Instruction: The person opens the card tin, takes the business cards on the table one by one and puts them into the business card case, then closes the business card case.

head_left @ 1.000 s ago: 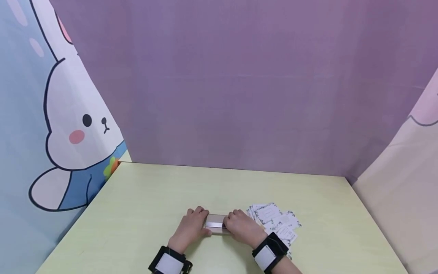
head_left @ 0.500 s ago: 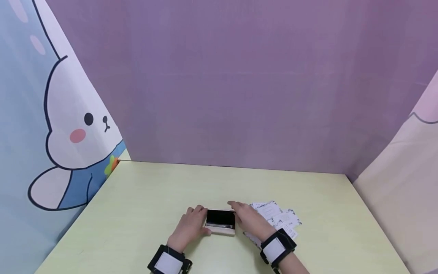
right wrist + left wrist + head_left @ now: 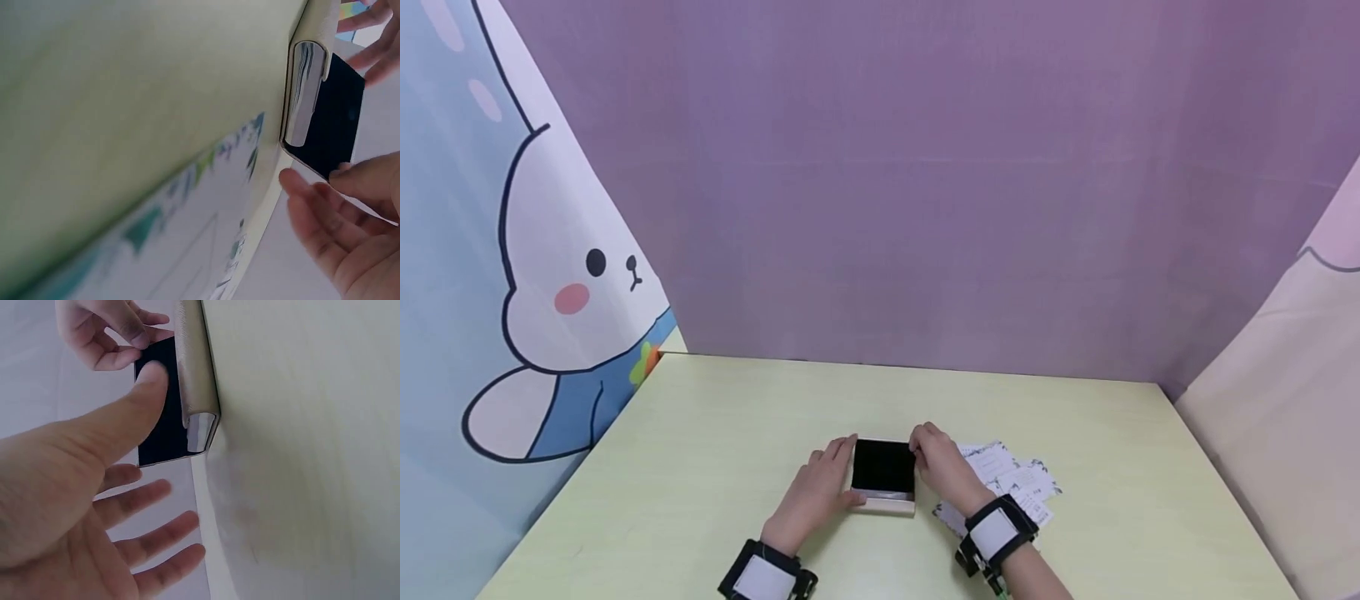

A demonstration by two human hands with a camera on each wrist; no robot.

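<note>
Hands flank open card case (image 3: 883, 477): left hand (image 3: 817, 492) thumb steadying, right hand (image 3: 942, 471) pinching lid edge.

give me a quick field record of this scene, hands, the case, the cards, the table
case: small metal card case on the table, lid raised, black inside showing
left hand: left hand steadies the case's left side, thumb on the lid's black inner face
right hand: right hand pinches the lid's right edge
cards: loose printed cards spread right of the case, under the right wrist
table: pale green top
backdrop: purple cloth, bunny curtain at left
</note>
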